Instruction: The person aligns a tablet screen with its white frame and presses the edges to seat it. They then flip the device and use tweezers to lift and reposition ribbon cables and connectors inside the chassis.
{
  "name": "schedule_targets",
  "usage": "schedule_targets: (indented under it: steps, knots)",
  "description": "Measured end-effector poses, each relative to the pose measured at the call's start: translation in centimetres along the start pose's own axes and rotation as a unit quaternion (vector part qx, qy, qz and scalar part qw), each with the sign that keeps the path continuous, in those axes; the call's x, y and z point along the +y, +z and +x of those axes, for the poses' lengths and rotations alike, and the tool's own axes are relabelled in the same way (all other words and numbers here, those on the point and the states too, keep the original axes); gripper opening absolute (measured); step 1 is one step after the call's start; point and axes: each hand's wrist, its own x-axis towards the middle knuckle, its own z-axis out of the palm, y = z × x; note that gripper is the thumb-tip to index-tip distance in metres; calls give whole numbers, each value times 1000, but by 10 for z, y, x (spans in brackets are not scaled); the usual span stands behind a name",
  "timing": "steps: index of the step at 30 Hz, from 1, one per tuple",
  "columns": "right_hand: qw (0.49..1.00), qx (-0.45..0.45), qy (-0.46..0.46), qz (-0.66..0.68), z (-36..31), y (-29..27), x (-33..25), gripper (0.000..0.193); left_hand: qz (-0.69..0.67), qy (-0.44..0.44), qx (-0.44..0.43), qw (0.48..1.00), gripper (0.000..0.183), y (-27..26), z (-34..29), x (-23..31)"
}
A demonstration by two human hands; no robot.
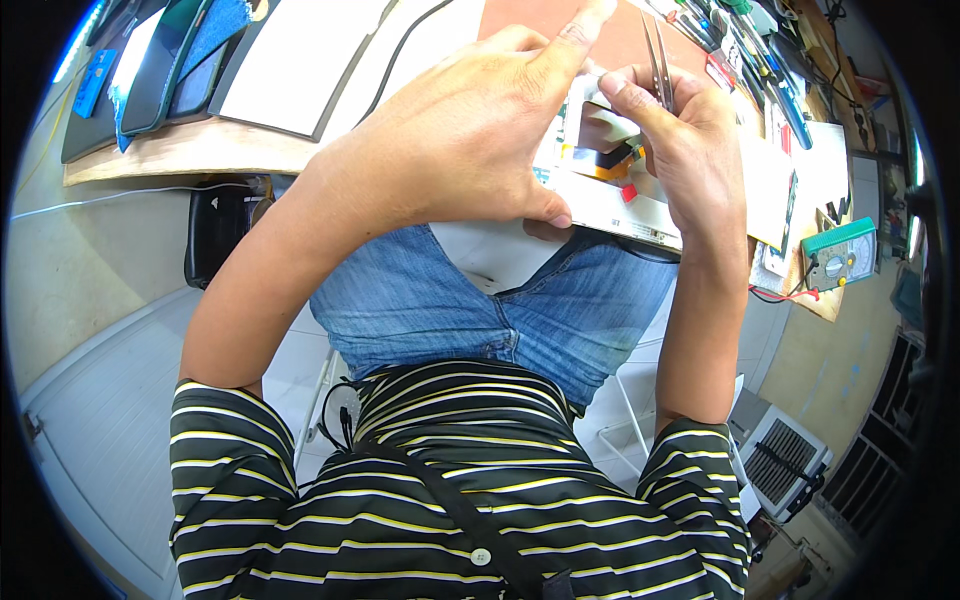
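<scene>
An opened flat electronic device (640,218), with a pale frame, an orange and black strip and a small red piece inside, lies at the table's front edge, in front of my lap. My left hand (465,140) spans its left side, thumb on the near edge and index finger stretched toward the far side. My right hand (695,150) is over the device's right side, with metal tweezers (657,65) held among the fingers, their tips pointing away from me. Its thumb and index finger close together near the device's far edge; whatever lies between them is too small to make out.
Phones (165,65) and a white-topped flat panel (295,65) lie at the left, with a black cable (400,55) beside them. A reddish-brown mat (510,18) is beyond my hands. Pens and tools (765,70) crowd the far right, and a green-topped meter (840,255) stands at the right corner.
</scene>
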Motion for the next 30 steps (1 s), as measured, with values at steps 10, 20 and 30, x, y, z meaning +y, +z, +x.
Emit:
schedule_targets:
  steps: [10, 20, 30]
  knots:
    - [999, 13, -24, -16, 0, -3, 2, 29, -16, -31, -26, 999, 129, -2, 5, 1]
    - [998, 17, -36, 52, -8, -29, -12, 31, -26, -33, -38, 998, 122, -7, 7, 2]
    - [987, -36, -29, 155, -8, -41, -25, 23, 8, -20, 4, 1000, 107, -9, 3, 8]
